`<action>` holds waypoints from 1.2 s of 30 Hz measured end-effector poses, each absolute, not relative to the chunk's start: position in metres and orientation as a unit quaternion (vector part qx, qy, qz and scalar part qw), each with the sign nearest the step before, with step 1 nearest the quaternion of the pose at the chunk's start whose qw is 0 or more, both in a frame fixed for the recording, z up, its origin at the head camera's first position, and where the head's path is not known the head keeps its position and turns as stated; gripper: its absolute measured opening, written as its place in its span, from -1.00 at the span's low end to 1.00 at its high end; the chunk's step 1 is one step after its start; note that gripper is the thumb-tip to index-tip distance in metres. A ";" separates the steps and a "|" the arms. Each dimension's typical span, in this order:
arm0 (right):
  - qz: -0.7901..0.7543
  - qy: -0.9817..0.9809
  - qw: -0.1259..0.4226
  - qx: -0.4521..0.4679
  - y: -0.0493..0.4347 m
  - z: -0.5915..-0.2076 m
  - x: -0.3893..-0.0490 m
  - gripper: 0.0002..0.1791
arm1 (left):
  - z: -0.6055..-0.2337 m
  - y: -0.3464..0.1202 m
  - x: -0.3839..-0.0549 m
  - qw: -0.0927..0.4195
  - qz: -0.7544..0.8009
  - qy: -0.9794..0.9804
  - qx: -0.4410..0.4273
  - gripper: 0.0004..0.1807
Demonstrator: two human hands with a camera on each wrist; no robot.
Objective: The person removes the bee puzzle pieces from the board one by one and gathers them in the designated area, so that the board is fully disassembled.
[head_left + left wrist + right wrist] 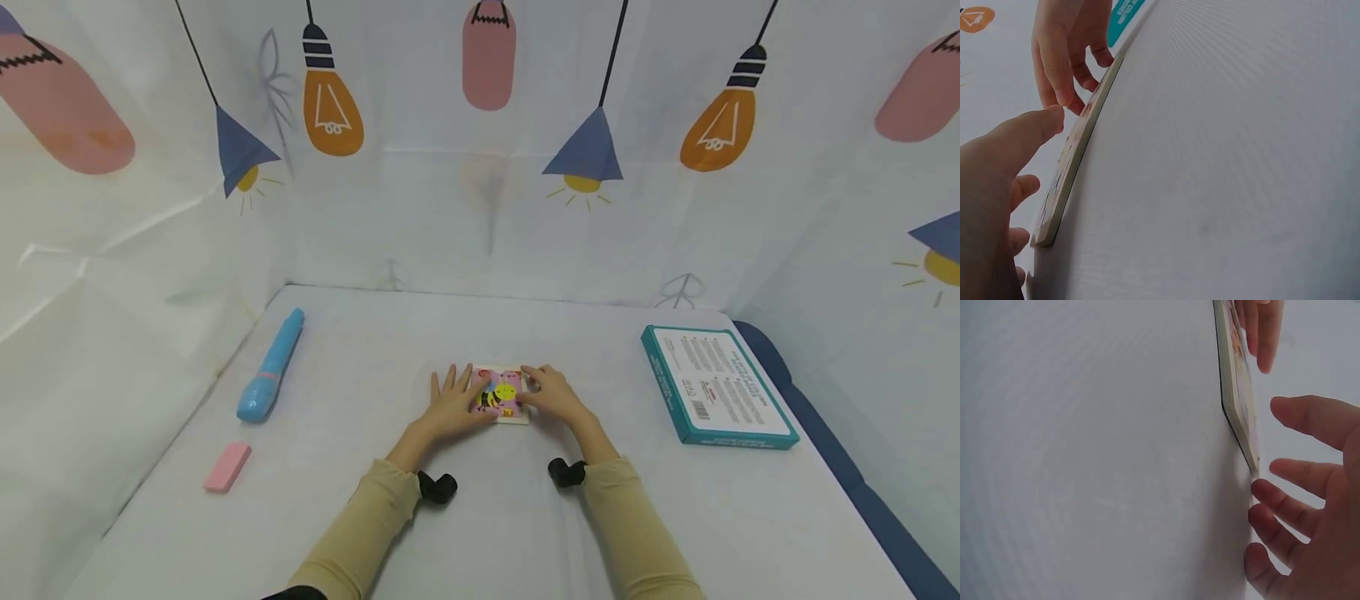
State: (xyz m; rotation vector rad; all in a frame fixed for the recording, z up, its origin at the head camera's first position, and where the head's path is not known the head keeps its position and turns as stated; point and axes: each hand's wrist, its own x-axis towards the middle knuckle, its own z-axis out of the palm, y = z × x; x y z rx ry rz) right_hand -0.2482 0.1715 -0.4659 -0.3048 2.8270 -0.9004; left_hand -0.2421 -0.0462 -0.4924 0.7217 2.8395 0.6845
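On the table (495, 533) lies one bee picture board (504, 392), flat, between two hands. Left of the board, well apart: one blue microphone (270, 367) and, nearer the person, one pink block (227, 467). Right of the board: one teal-edged box (723, 387). Left hand (452, 406): fingers spread wide over the board's left part. Right hand (557, 393): fingers apart, slightly bent, at its right edge. Neither grips the board; exact contact cannot be told.
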 end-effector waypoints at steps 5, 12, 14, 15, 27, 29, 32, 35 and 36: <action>-0.288 0.949 0.076 -0.101 0.171 -0.468 -0.251 -0.35 | -0.495 -0.044 -0.245 0.049 0.224 0.940 0.253 -0.19; -0.257 0.958 0.079 -0.098 0.167 -0.470 -0.251 -0.37 | -0.502 -0.045 -0.245 0.031 0.161 0.946 0.279 -0.21; -0.252 0.960 0.074 -0.098 0.166 -0.471 -0.252 -0.39 | -0.504 -0.045 -0.244 0.025 0.143 0.948 0.283 -0.21; -0.253 0.960 0.072 -0.095 0.166 -0.471 -0.253 -0.41 | -0.504 -0.046 -0.244 0.021 0.137 0.949 0.282 -0.21; -0.323 0.941 0.088 -0.054 0.166 -0.472 -0.264 -0.57 | -0.502 -0.043 -0.245 0.016 0.142 0.950 0.279 -0.23; -0.336 0.936 0.091 -0.054 0.167 -0.473 -0.267 -0.55 | -0.501 -0.043 -0.244 0.016 0.143 0.950 0.277 -0.23; -0.337 0.936 0.092 -0.054 0.167 -0.474 -0.269 -0.48 | -0.499 -0.043 -0.244 0.018 0.143 0.951 0.276 -0.23; -0.326 0.940 0.088 -0.053 0.165 -0.473 -0.269 -0.44 | -0.500 -0.043 -0.244 0.018 0.143 0.951 0.275 -0.23; -0.322 0.941 0.088 -0.052 0.164 -0.472 -0.269 -0.45 | -0.500 -0.044 -0.244 0.017 0.143 0.951 0.275 -0.23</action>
